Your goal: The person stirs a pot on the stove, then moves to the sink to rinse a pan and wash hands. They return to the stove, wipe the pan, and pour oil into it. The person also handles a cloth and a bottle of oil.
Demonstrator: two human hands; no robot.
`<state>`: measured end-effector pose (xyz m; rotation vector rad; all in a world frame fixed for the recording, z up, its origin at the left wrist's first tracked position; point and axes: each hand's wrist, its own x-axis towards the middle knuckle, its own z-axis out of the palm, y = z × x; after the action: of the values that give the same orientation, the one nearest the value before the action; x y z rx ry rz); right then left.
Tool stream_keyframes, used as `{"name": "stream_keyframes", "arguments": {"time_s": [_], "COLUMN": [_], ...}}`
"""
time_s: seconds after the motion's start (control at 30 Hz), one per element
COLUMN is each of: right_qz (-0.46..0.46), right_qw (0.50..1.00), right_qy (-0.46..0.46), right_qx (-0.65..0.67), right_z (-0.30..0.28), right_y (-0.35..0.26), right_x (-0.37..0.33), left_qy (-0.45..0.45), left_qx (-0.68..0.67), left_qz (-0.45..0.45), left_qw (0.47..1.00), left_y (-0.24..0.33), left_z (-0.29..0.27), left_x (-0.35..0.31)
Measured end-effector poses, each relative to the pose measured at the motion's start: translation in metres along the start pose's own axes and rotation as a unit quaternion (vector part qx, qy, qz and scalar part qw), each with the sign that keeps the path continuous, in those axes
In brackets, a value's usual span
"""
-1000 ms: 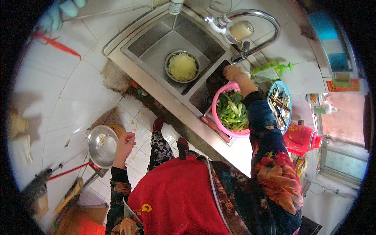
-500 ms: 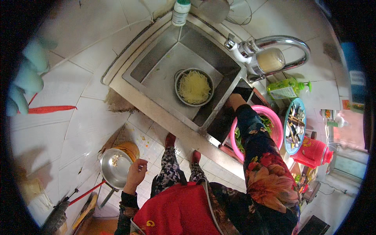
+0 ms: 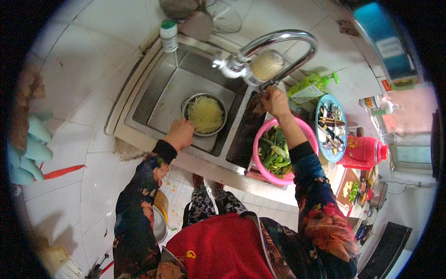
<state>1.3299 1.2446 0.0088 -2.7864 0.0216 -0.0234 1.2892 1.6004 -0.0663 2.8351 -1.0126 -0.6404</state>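
A round metal bowl (image 3: 224,124) of pale yellow shreds (image 3: 206,114) rests on the bottom of the steel sink basin (image 3: 158,104). My left hand (image 3: 179,133) reaches over the sink's front edge, its fingers closed at the bowl's near left rim. At the foot of the curved chrome tap (image 3: 306,41), my right hand (image 3: 277,102) is closed round the lower fitting; its fingertips are partly hidden. A filter with a clear housing (image 3: 268,65) is fixed to the tap's spout end. The dark second basin (image 3: 241,144) lies beneath my right hand.
Right of the sink, a pink basket (image 3: 259,167) holds leafy greens. Beyond it are a blue basket (image 3: 320,149) of utensils, a green pump bottle (image 3: 306,89) and a red thermos (image 3: 362,152). A white bottle (image 3: 169,39) stands at the far left corner.
My left hand has risen from beside the floor pan to the bowl's rim. My right hand has moved out of the second basin to the tap's base. The view has shifted.
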Motion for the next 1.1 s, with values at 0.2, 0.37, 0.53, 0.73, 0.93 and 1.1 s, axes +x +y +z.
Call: {"name": "stream_keyframes", "arguments": {"time_s": [0.2, 0.37, 0.53, 0.73, 0.93, 1.1], "right_qz": [-0.01, -0.005, 0.011, 0.027, 0.025, 0.049], "right_qw": [0.993, 0.976, 0.986, 0.987, 0.99, 0.963], "right_qy": [0.048, -0.052, 0.082, 0.157, 0.126, 0.113], "right_qx": [-0.108, -0.211, -0.142, 0.024, 0.063, 0.241], "right_z": [0.001, 0.066, 0.142, 0.121, 0.122, 0.183], "right_y": [-0.007, 0.01, 0.1, 0.076, 0.026, -0.009], "right_x": [0.049, 0.123, 0.174, 0.15, 0.107, 0.071], "left_qy": [-0.131, -0.129, -0.094, -0.22, -0.148, -0.148], "left_qx": [0.113, 0.086, 0.163, 0.179, 0.177, 0.216], "left_qz": [0.022, -0.02, 0.023, 0.011, -0.01, -0.024], "left_qw": [0.985, 0.988, 0.982, 0.959, 0.973, 0.965], "left_y": [-0.019, -0.041, -0.023, -0.027, -0.071, -0.092], "left_z": [0.052, 0.079, 0.083, 0.054, 0.097, 0.093], "left_x": [0.059, 0.057, 0.08, 0.084, 0.075, 0.075]}}
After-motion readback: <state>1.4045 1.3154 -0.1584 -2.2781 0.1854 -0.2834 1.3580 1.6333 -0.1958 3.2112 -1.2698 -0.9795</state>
